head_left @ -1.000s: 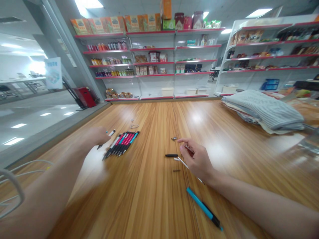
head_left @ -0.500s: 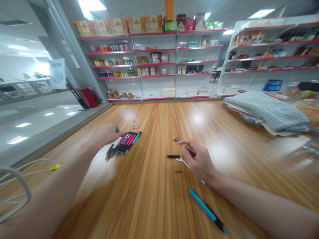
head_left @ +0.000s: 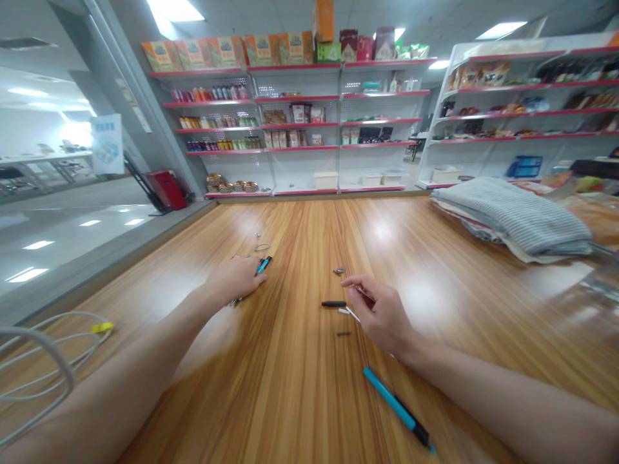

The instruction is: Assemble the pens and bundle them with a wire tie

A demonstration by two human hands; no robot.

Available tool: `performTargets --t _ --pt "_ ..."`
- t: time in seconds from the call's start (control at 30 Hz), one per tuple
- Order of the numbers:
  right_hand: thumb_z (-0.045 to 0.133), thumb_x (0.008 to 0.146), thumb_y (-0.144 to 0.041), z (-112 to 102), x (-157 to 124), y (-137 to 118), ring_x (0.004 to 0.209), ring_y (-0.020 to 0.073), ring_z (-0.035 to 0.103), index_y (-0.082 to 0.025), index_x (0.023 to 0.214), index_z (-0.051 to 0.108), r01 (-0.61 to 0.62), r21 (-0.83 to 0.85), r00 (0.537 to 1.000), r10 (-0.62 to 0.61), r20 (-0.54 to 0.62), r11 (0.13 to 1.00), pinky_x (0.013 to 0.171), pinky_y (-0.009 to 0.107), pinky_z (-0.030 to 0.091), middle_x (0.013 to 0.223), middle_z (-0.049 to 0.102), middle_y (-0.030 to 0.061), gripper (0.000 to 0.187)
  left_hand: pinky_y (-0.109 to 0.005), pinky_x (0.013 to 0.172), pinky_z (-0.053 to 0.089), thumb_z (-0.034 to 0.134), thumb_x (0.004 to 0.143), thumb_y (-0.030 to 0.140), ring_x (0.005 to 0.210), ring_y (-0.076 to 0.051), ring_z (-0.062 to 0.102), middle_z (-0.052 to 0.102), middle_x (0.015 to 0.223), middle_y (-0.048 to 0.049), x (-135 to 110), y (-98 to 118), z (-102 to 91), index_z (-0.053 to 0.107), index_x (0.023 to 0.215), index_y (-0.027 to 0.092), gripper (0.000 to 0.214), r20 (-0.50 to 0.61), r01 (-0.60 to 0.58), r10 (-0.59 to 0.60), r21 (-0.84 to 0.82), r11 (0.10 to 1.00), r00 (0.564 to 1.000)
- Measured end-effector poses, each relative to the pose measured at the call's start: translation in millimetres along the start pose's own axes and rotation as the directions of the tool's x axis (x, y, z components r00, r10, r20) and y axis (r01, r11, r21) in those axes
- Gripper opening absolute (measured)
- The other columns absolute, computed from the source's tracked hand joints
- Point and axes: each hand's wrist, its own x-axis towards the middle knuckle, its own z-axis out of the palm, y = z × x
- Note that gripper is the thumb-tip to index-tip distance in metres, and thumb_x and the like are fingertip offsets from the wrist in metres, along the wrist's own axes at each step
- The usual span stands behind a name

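My left hand (head_left: 236,278) lies over a row of pens, its thumb at the right edge beside a blue-and-black pen (head_left: 264,264). Most of the row and my other left fingertips are hidden; metal tips (head_left: 235,301) poke out below. On the right, my right hand (head_left: 380,306) rests on the table with fingers loosely curled, thumb and index finger apart. A thin white refill tube (head_left: 353,314) runs beneath it. Left of it are a black grip piece (head_left: 333,303), small metal parts (head_left: 338,271) and a spring (head_left: 343,334). Nearer lies a blue pen barrel (head_left: 394,403) with a black end.
A metal ring (head_left: 262,247) lies beyond the pens. White cable loops (head_left: 53,380) with a yellow tag are at the left edge. Folded striped cloth (head_left: 512,216) sits at the back right. Stocked shelves (head_left: 300,122) stand behind the wooden table (head_left: 300,374).
My left hand has moved right and slightly nearer, from the left end of the pen row to over it, covering most pens. My right hand has hardly moved.
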Motion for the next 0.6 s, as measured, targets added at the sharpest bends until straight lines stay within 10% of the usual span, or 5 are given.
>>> performTargets --t 0.4,0.6 --pt "0.048 0.09 -0.025 0.9 0.1 0.1 0.052 0.0101 0.045 -0.018 0.098 0.061 0.008 -0.016 1.0 -0.007 0.017 1.0 0.05 0.022 0.035 0.064 0.053 -0.002 0.016 -0.036 0.066 0.046 0.044 0.082 0.052 0.084 -0.032 0.067 0.07 0.088 -0.0192 -3.1 2.0 -1.2 0.066 0.085 0.014 0.044 -0.011 0.021 -0.021 0.031 0.999 1.0" --pt "0.048 0.09 -0.024 -0.7 -0.4 -2.5 0.053 0.0101 0.047 -0.019 0.1 0.06 0.045 -0.046 0.999 -0.045 0.015 0.998 0.051 0.022 0.037 0.064 0.054 -0.002 0.017 -0.032 0.066 0.044 0.043 0.087 0.042 0.075 -0.025 0.066 0.069 0.08 -0.0113 -10.3 22.6 -10.8 0.064 0.082 0.017 0.032 -0.053 -0.148 0.147 -0.024 0.989 0.988"
